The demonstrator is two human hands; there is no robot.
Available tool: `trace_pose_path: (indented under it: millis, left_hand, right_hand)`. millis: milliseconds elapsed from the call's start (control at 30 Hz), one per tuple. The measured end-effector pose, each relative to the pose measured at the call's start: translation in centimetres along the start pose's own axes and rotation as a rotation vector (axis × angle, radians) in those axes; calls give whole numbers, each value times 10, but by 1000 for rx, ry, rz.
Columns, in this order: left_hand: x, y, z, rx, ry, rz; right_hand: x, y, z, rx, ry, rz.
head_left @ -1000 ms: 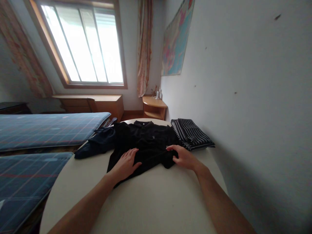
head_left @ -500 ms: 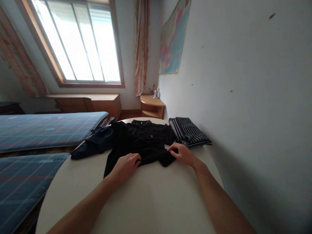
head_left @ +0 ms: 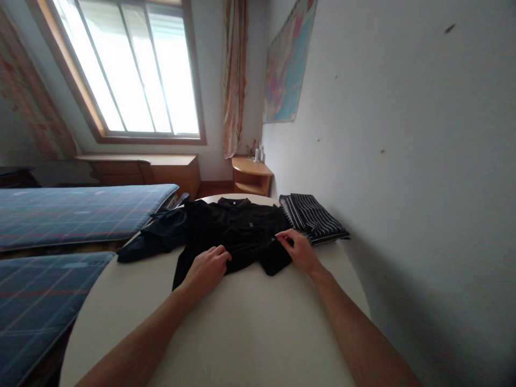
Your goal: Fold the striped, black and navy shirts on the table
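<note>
A black collared shirt (head_left: pixel 242 226) lies on the white table (head_left: pixel 250 328), its collar at the far side. My left hand (head_left: pixel 209 266) rests on the near part of the shirt with its fingers curled round the cloth. On the right, my right hand (head_left: pixel 296 247) pinches the shirt's edge between thumb and fingers, just above a short flap of cloth that lies toward me. The exact grip under the left fingers is hidden.
Dark navy cloth (head_left: pixel 155 236) lies left of the shirt. A folded black-and-white striped cloth (head_left: pixel 318 217) sits at the right rim, near the wall (head_left: pixel 423 188). Two plaid mattresses (head_left: pixel 80 215) stand to the left, and a corner shelf (head_left: pixel 252 169) is behind the table.
Both hands have shifted slightly away from me over the shirt, drawing its near cloth a little farther up. The navy cloth and striped cloth stay put.
</note>
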State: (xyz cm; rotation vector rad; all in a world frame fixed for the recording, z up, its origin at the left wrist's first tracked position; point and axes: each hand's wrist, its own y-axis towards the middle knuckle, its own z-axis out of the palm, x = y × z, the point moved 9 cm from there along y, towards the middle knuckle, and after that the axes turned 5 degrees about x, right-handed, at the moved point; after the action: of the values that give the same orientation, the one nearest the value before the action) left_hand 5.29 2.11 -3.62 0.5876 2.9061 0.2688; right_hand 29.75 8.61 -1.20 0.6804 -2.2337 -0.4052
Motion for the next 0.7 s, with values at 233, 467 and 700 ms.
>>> trace_pose_path:
  millis: [233,467,700]
  left_hand:
    - [-9,-7,4,41,27,-76]
    - [-12,-1,8,57,72,-67]
    - [-14,1,6,30,40,-36]
  right_hand:
    - [-7,0,-2,-29,-33,34]
    - [-11,0,-2,-41,-42,55]
    - [3,-1,1,5,-90,-12]
